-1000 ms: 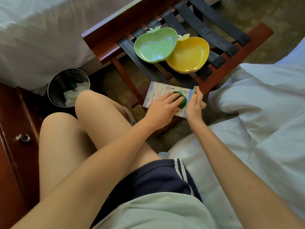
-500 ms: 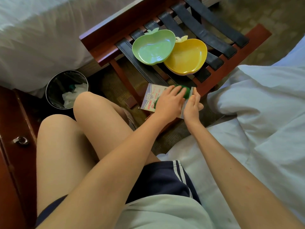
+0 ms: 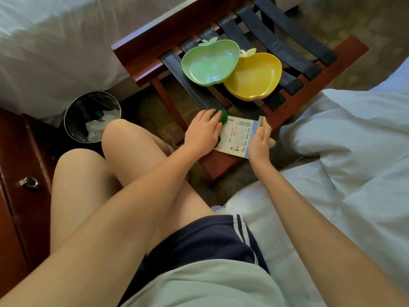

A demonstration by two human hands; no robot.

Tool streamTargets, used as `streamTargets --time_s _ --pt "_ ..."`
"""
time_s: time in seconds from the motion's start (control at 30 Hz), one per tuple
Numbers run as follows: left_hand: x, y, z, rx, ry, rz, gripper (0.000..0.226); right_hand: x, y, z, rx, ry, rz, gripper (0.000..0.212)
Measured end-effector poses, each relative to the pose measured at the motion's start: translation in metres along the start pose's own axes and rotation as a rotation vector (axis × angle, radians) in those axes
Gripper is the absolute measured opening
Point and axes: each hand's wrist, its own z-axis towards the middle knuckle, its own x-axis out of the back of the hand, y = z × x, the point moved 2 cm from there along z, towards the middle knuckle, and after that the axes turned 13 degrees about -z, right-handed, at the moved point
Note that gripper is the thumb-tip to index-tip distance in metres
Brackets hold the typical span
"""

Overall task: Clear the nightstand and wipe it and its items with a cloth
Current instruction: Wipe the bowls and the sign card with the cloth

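Note:
A printed card [image 3: 240,136] with a blue edge lies on the near rail of the wooden luggage rack [image 3: 137,57]. My left hand [image 3: 202,132] presses a green cloth [image 3: 221,115] onto the card's left end, the fingers lying over the cloth. My right hand [image 3: 261,140] holds the card's right edge, thumb below and fingers along the side. A green apple-shaped dish [image 3: 210,63] overlaps a yellow apple-shaped dish [image 3: 254,76] on the rack's black straps. The dark wooden nightstand [image 3: 20,165] with a metal knob is at the far left.
A black waste bin [image 3: 93,116] with a white liner stands on the carpet left of my knees. White bedding [image 3: 345,134] fills the right side, and another white bed [image 3: 55,34] the upper left. My bare legs cross the middle.
My left hand has slid the green cloth from the card's right part to its left end, uncovering the printed face. My right hand stays on the card's right edge.

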Motion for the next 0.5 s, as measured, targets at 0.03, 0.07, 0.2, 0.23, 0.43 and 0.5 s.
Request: streamTargets --time_s 0.03,0.07,0.2,0.23,0.43,0.5 --pt "-0.004 0.005 0.002 0.077 0.044 0.008 0.046 -0.001 0.0 0.0 -0.001 0.005 -0.004 0.044" --pt "-0.008 0.013 0.001 0.128 0.081 0.005 0.046 -0.001 0.0 0.0 -0.002 0.011 -0.007 0.044" --pt "-0.019 0.053 -0.007 -0.088 0.078 -0.069 0.042 0.0 -0.001 0.001 -0.006 0.038 -0.013 0.043" --pt "-0.022 0.06 -0.013 -0.19 0.076 -0.069 0.041 0.0 -0.001 0.001 -0.005 0.039 -0.022 0.043" --pt "-0.015 0.038 -0.025 -0.372 -0.035 -0.066 0.043 0.003 -0.001 0.0 0.002 -0.014 -0.046 0.044" --pt "-0.006 0.021 -0.019 -0.213 0.001 -0.099 0.045 0.005 -0.002 0.0 0.006 -0.023 -0.064 0.044"
